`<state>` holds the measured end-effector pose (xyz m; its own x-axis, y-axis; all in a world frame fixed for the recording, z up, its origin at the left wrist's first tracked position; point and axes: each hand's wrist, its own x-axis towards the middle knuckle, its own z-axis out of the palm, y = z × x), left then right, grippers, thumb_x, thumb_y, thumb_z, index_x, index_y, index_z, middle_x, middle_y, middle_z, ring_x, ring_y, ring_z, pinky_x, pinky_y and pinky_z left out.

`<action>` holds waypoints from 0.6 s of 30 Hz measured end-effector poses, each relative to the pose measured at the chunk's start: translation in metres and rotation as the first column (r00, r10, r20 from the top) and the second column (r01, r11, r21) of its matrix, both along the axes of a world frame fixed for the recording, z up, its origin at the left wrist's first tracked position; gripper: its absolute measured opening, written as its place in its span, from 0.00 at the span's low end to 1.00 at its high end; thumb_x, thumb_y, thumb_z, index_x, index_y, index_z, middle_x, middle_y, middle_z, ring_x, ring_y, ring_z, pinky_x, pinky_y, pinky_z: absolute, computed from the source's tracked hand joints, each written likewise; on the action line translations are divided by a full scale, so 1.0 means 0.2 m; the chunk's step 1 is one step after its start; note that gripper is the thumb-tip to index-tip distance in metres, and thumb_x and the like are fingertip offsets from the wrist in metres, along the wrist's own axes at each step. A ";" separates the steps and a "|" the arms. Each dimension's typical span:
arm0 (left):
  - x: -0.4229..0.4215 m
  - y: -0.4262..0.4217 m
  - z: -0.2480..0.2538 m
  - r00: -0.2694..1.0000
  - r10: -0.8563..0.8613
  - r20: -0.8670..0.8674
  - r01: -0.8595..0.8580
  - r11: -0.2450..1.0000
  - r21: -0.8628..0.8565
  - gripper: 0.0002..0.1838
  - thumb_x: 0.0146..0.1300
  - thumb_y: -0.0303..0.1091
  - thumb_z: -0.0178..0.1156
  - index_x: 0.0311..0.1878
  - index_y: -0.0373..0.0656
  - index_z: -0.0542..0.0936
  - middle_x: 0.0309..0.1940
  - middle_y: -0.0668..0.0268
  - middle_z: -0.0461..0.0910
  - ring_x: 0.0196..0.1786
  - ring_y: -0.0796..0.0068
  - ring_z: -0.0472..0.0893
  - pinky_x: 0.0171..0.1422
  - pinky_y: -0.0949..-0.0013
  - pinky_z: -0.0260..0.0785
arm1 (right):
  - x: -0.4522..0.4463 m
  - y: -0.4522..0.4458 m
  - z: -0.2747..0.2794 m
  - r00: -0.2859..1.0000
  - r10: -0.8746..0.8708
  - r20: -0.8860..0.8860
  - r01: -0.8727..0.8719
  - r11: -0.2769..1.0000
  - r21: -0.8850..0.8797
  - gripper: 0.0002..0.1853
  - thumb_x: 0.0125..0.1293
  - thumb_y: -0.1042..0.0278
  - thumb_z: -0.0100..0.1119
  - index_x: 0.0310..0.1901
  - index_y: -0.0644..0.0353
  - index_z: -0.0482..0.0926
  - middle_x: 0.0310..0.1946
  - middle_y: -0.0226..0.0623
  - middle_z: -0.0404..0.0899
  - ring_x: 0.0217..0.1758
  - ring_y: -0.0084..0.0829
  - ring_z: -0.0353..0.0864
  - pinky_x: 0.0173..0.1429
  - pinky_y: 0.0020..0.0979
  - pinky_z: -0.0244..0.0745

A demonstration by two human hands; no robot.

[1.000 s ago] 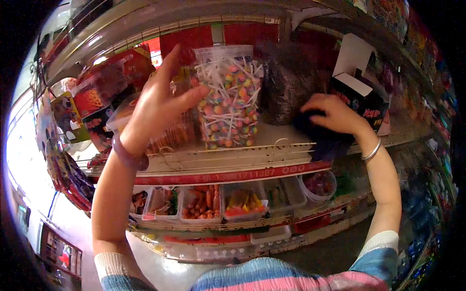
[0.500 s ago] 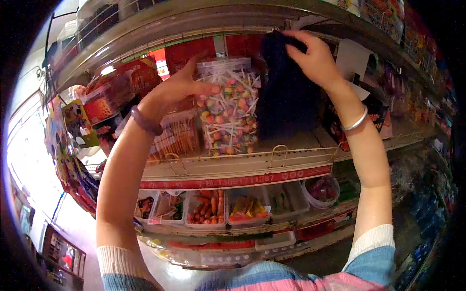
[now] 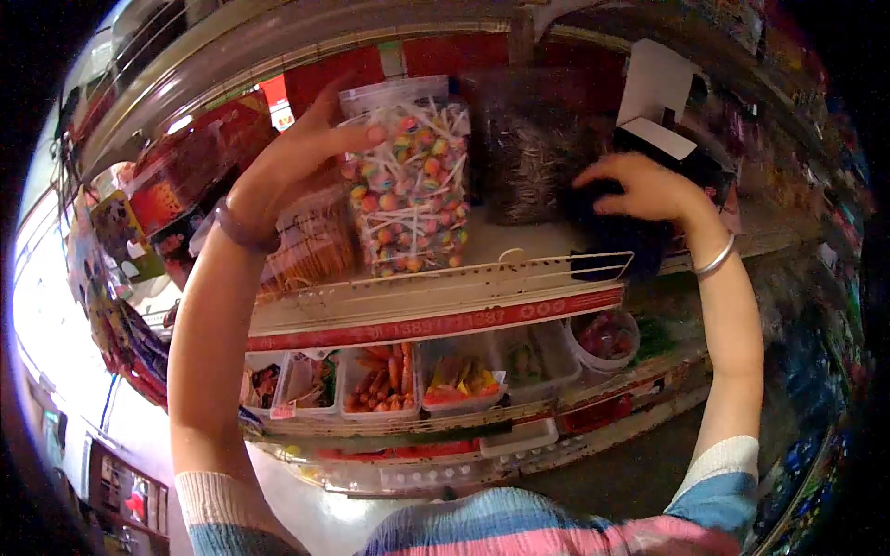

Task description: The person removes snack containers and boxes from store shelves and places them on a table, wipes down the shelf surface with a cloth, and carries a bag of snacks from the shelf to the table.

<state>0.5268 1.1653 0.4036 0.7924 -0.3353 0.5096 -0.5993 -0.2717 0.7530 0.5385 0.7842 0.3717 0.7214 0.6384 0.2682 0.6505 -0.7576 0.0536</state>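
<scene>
A clear bag of colourful lollipops stands upright on the shelf. My left hand grips its upper left side, thumb across the front and the other fingers hidden behind. A dark navy cloth hangs bunched from my right hand, low over the shelf's front edge. The fingers of that hand are curled on the cloth and slightly blurred. Between my hands, further back, sits a clear bag of thin dark pieces that I cannot identify.
A wire guard runs along the shelf's front edge. Packets of brown sticks stand left of the lollipops. An open black box with a white flap is at right. Plastic tubs of packaged snacks line the shelf below.
My right hand has brought the cloth down and to the right, uncovering the bag of dark pieces behind it. My left hand stays on the lollipop bag as the view shifts slightly.
</scene>
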 end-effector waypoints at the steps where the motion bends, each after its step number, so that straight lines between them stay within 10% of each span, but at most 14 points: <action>1: -0.06 -0.01 0.01 0.994 0.003 -0.112 -0.007 0.999 -0.033 0.56 0.49 0.44 0.71 0.73 0.39 0.45 0.47 0.63 0.74 0.36 0.80 0.72 0.34 0.79 0.64 | -0.02 0.02 -0.01 0.999 -0.001 -0.052 0.000 1.000 -0.014 0.23 0.56 0.64 0.64 0.54 0.59 0.76 0.51 0.46 0.77 0.56 0.44 0.75 0.61 0.38 0.69; 10: 0.06 0.06 -0.01 1.000 -0.005 -0.017 0.006 0.999 0.054 0.56 0.46 0.37 0.73 0.73 0.40 0.45 0.53 0.57 0.72 0.47 0.74 0.74 0.46 0.74 0.68 | 0.04 0.46 -0.02 0.966 0.222 -0.134 -0.093 0.777 0.623 0.43 0.54 0.62 0.70 0.68 0.65 0.57 0.61 0.51 0.68 0.65 0.37 0.67 0.66 0.35 0.64; 18: -0.06 0.02 -0.04 0.958 -0.120 0.260 0.107 0.992 0.066 0.61 0.42 0.39 0.77 0.73 0.40 0.45 0.60 0.51 0.67 0.60 0.63 0.69 0.64 0.64 0.62 | 0.06 0.65 -0.03 0.769 0.616 -0.169 -0.266 0.550 0.792 0.55 0.44 0.54 0.76 0.68 0.69 0.52 0.63 0.47 0.66 0.67 0.37 0.63 0.72 0.32 0.52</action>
